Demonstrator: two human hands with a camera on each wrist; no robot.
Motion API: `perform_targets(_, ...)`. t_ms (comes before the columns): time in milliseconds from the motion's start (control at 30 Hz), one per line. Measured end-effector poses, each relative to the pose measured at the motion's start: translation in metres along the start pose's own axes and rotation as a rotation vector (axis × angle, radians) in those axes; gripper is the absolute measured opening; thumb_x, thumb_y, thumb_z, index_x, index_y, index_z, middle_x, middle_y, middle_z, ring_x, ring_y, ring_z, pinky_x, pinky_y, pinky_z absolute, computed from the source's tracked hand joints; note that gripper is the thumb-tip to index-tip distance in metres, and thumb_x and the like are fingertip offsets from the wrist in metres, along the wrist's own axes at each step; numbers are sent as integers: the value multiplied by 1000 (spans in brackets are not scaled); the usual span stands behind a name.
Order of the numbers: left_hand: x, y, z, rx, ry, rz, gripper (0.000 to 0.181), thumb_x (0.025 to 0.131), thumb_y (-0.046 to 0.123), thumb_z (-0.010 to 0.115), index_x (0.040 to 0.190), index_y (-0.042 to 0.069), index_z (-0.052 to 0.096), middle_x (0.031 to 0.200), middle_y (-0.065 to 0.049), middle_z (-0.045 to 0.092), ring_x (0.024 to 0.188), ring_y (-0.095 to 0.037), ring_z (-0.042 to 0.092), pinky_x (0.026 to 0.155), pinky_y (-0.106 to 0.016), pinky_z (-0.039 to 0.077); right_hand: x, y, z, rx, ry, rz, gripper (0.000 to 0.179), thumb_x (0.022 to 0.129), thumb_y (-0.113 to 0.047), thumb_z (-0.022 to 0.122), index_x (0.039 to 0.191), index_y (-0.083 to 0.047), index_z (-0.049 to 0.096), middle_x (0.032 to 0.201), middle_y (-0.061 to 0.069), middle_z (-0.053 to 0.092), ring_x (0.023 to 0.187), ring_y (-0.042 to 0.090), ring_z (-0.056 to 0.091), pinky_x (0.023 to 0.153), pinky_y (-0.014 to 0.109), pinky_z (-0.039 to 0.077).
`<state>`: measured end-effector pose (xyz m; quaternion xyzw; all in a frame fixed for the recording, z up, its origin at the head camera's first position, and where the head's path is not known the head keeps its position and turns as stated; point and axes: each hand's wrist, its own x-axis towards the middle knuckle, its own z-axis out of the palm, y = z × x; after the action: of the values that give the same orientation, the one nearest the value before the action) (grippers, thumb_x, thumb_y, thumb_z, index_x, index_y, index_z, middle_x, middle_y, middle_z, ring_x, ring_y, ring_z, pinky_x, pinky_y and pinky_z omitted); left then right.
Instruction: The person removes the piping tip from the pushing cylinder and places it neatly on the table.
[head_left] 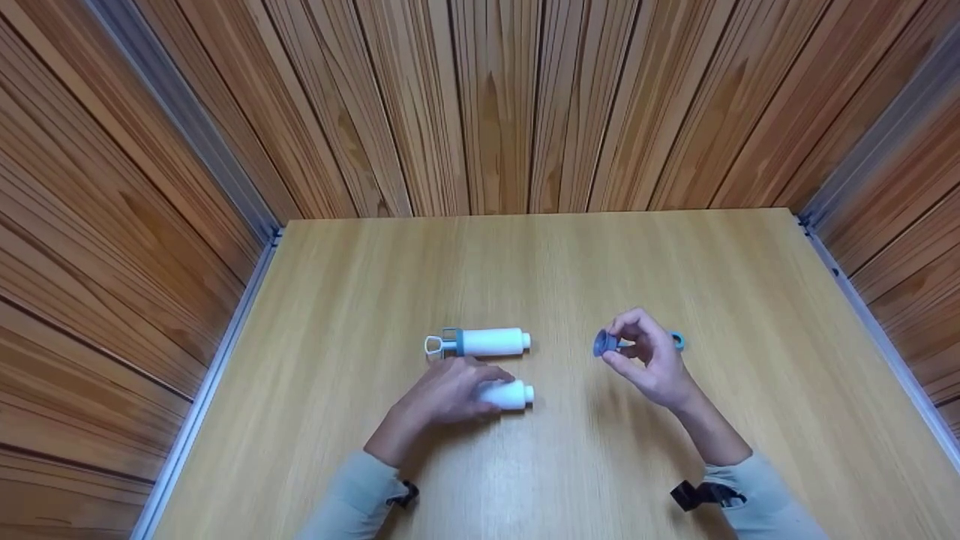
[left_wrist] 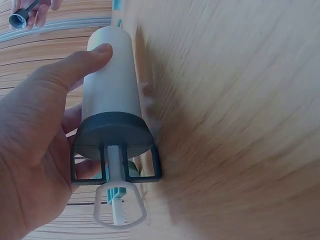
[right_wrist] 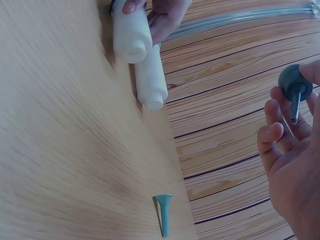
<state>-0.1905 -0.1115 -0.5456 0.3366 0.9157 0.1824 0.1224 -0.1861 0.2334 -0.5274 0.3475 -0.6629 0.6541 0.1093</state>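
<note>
My left hand (head_left: 452, 394) grips a white icing syringe (left_wrist: 112, 85), thumb over the barrel and fingers on its other side. The barrel lies level, close over the table, with its narrow mouth to the right in the head view. In the left wrist view, its dark collar (left_wrist: 112, 132) has two finger loops, and a pale pull ring (left_wrist: 120, 225) sticks out behind. Raised on the right, my right hand (head_left: 652, 365) pinches a dark blue-grey nozzle (right_wrist: 294, 82) between thumb and fingers; its wide end faces left in the head view, a thin tube behind.
A second white syringe (head_left: 493, 342) lies just beyond the held one, its ring handle to the left. On the table past my right hand is a teal nozzle (right_wrist: 164, 215). Wood-plank walls (head_left: 487, 112) with metal rails (head_left: 206, 390) stand around the table.
</note>
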Motion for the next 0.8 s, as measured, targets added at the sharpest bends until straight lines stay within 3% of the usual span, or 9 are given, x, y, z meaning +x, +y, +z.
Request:
perform_targets(333, 0, -1, 3, -1, 15, 19, 43, 102, 35, 86, 143, 24, 78, 135, 0, 84, 109, -15, 78, 99, -38, 64, 0, 0, 0, 1, -6, -3, 28, 87, 30, 59, 111, 19, 49, 109, -7, 71, 95, 2, 74, 74, 17, 64)
perform_targets(633, -2, 0, 2, -38, 16, -7, 51, 99, 35, 89, 147, 24, 75, 143, 0, 81, 121, -18, 77, 107, -43, 63, -1, 0, 1, 24, 4, 8, 28, 87, 32, 58, 110, 21, 47, 110, -9, 72, 97, 1, 76, 75, 17, 65)
perform_targets(800, -1, 2, 1, -33, 18, -10, 46, 100, 32, 89, 144, 24, 77, 142, -1, 81, 121, -18, 76, 109, -43, 63, -1, 0, 0, 15, 1, 2, 29, 86, 32, 58, 111, 21, 48, 110, -9, 72, 97, 1, 76, 76, 17, 65)
